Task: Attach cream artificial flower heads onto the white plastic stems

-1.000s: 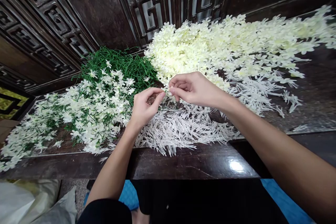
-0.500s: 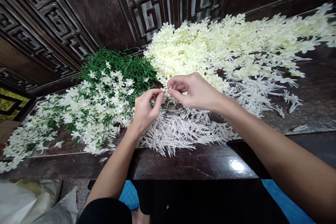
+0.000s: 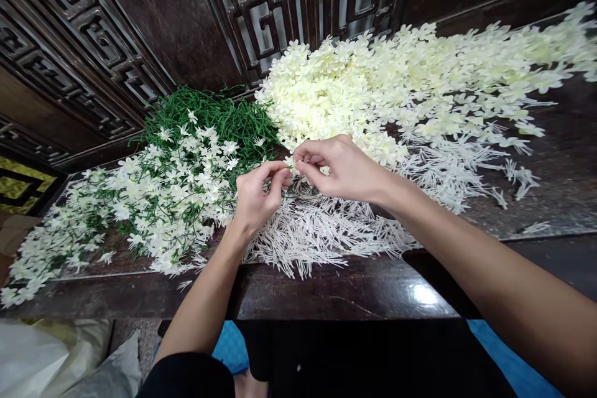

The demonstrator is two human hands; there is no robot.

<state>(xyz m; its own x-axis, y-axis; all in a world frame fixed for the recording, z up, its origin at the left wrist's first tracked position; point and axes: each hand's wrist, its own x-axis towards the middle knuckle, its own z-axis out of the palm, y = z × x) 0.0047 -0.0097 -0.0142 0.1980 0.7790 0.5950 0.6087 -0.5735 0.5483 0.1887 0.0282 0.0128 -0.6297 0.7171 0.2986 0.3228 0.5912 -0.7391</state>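
My left hand (image 3: 261, 189) is closed in a pinch, thumb against forefinger. Opposite it, my right hand (image 3: 338, 166) pinches too, its fingertips almost meeting those of the left. Something small and pale shows between the two sets of fingertips, too small to make out. Below both hands spreads a heap of white artificial stamens (image 3: 321, 236). Cream-yellow artificial petals (image 3: 354, 84) are piled behind my right hand. Beyond my left hand lie green plastic stems (image 3: 209, 109), and left of it a pile of white artificial flowers on green stems (image 3: 172, 193).
Everything lies on a dark wooden bench (image 3: 354, 289) with a carved wooden back (image 3: 186, 18). More white stamens (image 3: 448, 165) spread to the right, with a few loose bits near the edge. Pale sacks (image 3: 60, 354) stand on the floor at lower left.
Both hands have shifted slightly to the left, and their fingertips are a little closer together. The piles look the same.
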